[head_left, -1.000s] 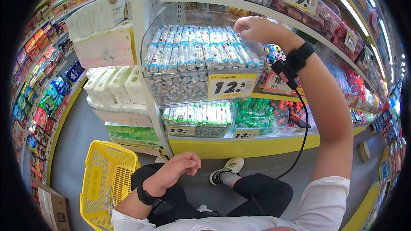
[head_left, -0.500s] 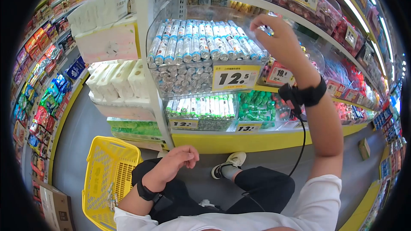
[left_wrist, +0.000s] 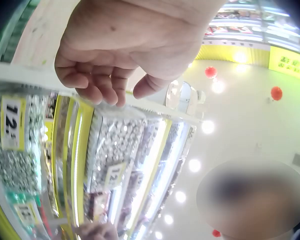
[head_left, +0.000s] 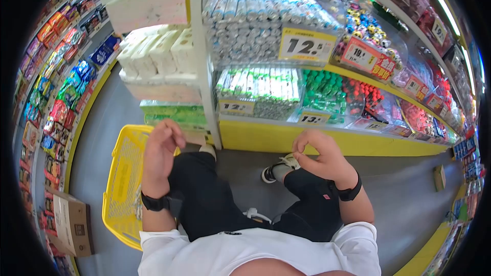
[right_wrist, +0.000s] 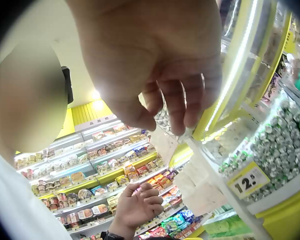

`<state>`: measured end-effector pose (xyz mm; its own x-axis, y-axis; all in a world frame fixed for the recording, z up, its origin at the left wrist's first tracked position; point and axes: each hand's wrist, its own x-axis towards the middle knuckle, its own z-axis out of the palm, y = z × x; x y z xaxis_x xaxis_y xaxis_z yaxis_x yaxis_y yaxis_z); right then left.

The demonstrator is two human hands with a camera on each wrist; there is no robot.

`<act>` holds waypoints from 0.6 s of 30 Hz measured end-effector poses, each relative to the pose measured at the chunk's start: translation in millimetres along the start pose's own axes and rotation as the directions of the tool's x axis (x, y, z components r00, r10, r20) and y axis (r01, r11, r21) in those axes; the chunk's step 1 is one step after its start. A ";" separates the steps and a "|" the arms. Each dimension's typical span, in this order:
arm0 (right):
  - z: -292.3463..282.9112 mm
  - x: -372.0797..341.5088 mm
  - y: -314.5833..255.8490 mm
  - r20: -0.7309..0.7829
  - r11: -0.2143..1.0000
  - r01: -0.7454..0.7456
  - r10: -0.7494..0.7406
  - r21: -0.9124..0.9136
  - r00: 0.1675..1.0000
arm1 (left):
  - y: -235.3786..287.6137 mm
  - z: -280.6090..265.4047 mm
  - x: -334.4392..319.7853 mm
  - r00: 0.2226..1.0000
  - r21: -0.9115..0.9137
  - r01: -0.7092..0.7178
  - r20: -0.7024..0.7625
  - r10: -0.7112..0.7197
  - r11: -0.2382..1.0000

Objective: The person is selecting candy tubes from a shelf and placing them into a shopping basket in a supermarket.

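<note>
left hand point(head_left: 161, 151), right hand point(head_left: 323, 157): loosely bent, empty | holey plastic basket point(head_left: 121, 176): 8 o'clock | shiny round tubes point(head_left: 255, 7): 12 o'clock

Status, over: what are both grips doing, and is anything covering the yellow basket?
Left grip, right grip: both empty. Yellow basket on floor beside left leg. Left arm partly hides it in head view.

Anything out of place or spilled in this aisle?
One thing: a small box sits alone on the grey floor, far right in the head view, off any shelf, so it looks dropped or left behind; I can't tell which. No spill is visible around the yellow basket.
</note>
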<state>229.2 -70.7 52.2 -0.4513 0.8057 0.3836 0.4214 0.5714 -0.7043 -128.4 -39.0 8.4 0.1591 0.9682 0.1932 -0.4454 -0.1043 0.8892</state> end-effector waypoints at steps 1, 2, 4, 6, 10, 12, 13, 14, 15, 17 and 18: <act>7.5 -6.4 5.2 0.042 0.999 -0.041 0.040 0.031 0.998 | 1.2 -14.8 -4.3 0.998 0.047 -0.024 -0.061 0.027 0.999; 14.5 -12.5 10.0 0.088 0.995 -0.084 0.079 0.058 0.993 | 1.9 -30.4 -8.8 0.991 0.095 -0.044 -0.121 0.056 0.994; 29.0 -25.2 18.4 0.140 0.985 -0.142 0.128 0.096 0.982 | 1.1 -66.5 -20.8 0.972 0.100 0.030 -0.236 -0.006 0.995; 41.8 -32.1 26.7 0.144 0.981 -0.153 0.135 0.120 0.980 | -3.1 -109.9 -32.1 0.939 0.132 0.081 -0.343 -0.031 0.988; 56.8 -39.1 42.1 0.107 0.969 -0.198 0.184 0.144 0.977 | -26.8 -198.7 -67.8 0.792 0.254 0.269 -0.607 -0.063 0.929; 61.7 -39.6 45.2 0.083 0.953 -0.247 0.235 0.176 0.968 | -37.8 -237.2 -89.9 0.689 0.259 0.404 -0.717 -0.105 0.877; 64.0 -40.6 47.5 0.071 0.951 -0.255 0.247 0.176 0.967 | -44.5 -256.3 -103.4 0.644 0.238 0.465 -0.752 -0.141 0.852; 65.8 -40.8 48.3 0.073 0.943 -0.272 0.262 0.194 0.962 | -51.1 -272.5 -116.7 0.593 0.212 0.523 -0.786 -0.174 0.825; 67.1 -41.1 50.0 0.073 0.948 -0.262 0.253 0.179 0.965 | -58.1 -286.9 -127.8 0.563 0.195 0.556 -0.803 -0.194 0.808; 70.4 -40.6 49.4 0.082 0.935 -0.278 0.266 0.220 0.961 | -70.0 -312.8 -151.9 0.497 0.151 0.618 -0.835 -0.234 0.772; 71.6 -39.9 47.2 0.090 0.928 -0.291 0.277 0.232 0.957 | -74.9 -324.5 -161.6 0.459 0.132 0.658 -0.851 -0.256 0.741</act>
<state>210.8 -87.1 -39.1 -0.3859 0.9150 0.1180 0.3400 0.2599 -0.9038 -406.7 -113.8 -224.0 -0.5624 0.6646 -0.4920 -0.1096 0.5298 0.8410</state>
